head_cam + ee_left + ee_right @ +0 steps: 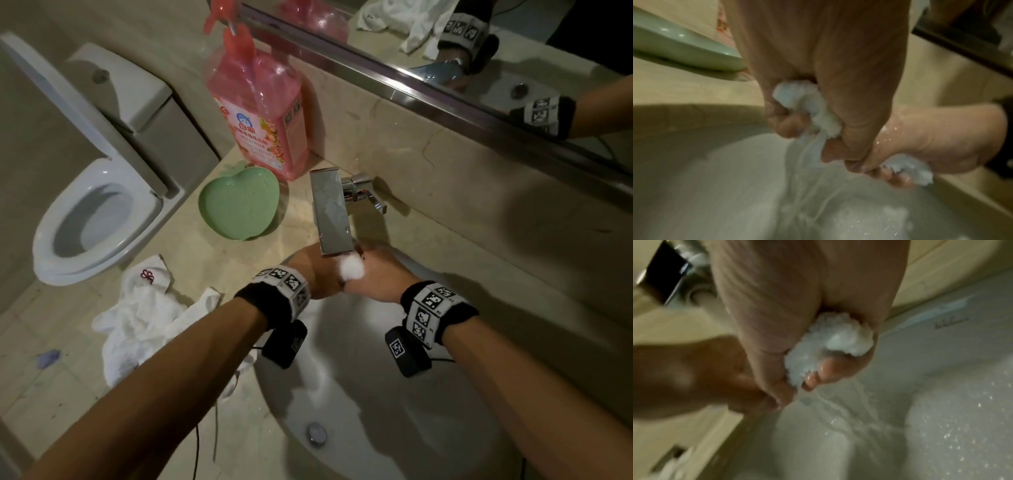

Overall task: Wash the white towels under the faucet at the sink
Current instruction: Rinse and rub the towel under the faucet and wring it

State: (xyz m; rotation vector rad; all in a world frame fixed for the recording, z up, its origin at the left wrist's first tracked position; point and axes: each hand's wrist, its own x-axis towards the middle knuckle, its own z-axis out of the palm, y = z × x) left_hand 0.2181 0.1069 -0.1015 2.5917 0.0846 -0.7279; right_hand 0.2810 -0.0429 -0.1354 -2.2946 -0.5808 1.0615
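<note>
Both hands squeeze one wet white towel [351, 269] just under the chrome faucet spout [332, 212], over the far end of the sink basin [342, 394]. My left hand [313, 274] grips one end of the towel [818, 110], fingers curled tight round it. My right hand [376, 274] grips the other end [830, 347] the same way. Water runs from the wrung cloth down into the basin. More white towels [144, 318] lie in a heap on the counter left of the sink.
A green apple-shaped dish [239, 205] and a pink soap bottle [260, 113] stand on the counter behind the sink's left side. The faucet handle [368, 197] sticks out to the right. A toilet [92, 219] stands at far left. A mirror [479, 51] runs along the back wall.
</note>
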